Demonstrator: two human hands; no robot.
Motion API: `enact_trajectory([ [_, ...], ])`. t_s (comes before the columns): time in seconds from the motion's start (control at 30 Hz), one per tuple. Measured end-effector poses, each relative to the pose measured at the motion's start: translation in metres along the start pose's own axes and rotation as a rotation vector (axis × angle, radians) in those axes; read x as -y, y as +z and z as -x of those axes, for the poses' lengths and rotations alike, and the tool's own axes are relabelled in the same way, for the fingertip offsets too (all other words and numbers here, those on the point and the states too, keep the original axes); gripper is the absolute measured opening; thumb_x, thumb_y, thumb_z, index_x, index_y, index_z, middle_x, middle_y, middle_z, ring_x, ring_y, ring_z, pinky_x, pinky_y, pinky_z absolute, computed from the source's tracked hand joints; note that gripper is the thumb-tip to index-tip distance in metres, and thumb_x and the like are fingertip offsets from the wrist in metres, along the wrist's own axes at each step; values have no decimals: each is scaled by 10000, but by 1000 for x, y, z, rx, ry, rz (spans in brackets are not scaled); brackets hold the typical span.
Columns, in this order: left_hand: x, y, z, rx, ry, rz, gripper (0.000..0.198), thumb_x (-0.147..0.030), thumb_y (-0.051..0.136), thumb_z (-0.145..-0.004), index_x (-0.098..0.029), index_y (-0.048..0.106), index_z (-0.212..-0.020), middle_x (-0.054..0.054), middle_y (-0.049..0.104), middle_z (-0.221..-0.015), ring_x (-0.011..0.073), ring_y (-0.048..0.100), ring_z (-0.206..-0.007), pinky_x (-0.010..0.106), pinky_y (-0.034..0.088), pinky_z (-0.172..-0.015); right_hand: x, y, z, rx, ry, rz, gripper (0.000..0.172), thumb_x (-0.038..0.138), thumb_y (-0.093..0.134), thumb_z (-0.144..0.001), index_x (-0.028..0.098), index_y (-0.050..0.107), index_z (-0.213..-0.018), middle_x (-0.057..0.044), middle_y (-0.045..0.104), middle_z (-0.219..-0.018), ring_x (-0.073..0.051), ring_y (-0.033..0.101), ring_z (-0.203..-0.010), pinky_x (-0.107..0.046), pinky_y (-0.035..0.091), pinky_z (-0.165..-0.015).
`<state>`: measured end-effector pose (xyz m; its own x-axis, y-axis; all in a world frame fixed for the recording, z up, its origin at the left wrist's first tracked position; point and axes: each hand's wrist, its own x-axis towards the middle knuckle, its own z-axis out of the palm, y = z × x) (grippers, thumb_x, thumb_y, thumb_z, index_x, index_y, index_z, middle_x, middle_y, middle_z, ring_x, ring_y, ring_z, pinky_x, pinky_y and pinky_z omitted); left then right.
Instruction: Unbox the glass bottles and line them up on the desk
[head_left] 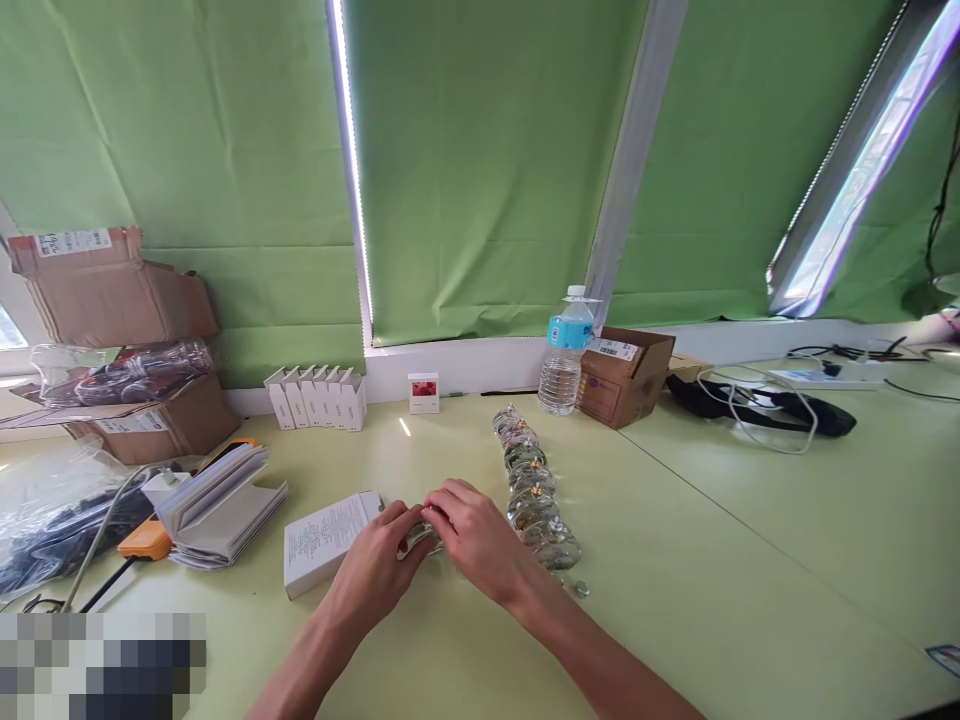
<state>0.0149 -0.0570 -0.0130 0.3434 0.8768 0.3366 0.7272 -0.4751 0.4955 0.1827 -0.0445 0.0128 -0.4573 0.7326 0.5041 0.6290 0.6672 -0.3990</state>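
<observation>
My left hand (381, 562) and my right hand (480, 535) meet at the middle of the table, their fingers pinched around a small clear, shiny piece (421, 540). Most of that piece is hidden behind the fingers, so its exact kind cannot be made out. To the right of my hands runs an overlapping row of similar clear, rounded pieces (534, 490), some with gold-coloured bits. Small glassy discs (582, 589) lie by the near end of that row. Just left of my left hand lies a white printed box (330, 540).
Several slim white boxes (315, 398) and a small white box with a red picture (424, 393) stand along the wall. Behind the row are a water bottle (562, 365) and cardboard box (626, 375). Folded papers (217, 510) lie left; a black strap (810, 412) lies right.
</observation>
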Motion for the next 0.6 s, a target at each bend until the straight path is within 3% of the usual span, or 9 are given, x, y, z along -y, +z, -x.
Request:
enact_trajectory([
  [0.43, 5, 3, -4, 16, 22, 16, 179, -328, 432, -948, -220, 565, -895, 9, 504, -835, 143, 486, -668, 260, 379, -636, -11, 8, -6, -5, -106, 53, 202, 109, 412, -963, 177, 559, -843, -33, 569, -853, -177, 534, -847, -313, 469, -775],
  [0.53, 6, 2, -5, 24, 19, 10, 192, -342, 424, -950, -219, 563, -902, 12, 504, -839, 146, 487, -672, 262, 380, -638, -6, -4, -11, -13, -169, 20, 206, 118, 405, -968, 177, 564, -851, -36, 571, -840, -179, 536, -833, -314, 468, -765],
  [0.6, 6, 1, -5, 27, 23, 11, 194, -346, 414, -955, -222, 560, -920, 13, 506, -849, 145, 487, -675, 262, 383, -642, 1, -18, -17, -108, -193, -59, 193, 137, 396, -978, 178, 570, -905, -39, 576, -855, -175, 540, -839, -307, 466, -776],
])
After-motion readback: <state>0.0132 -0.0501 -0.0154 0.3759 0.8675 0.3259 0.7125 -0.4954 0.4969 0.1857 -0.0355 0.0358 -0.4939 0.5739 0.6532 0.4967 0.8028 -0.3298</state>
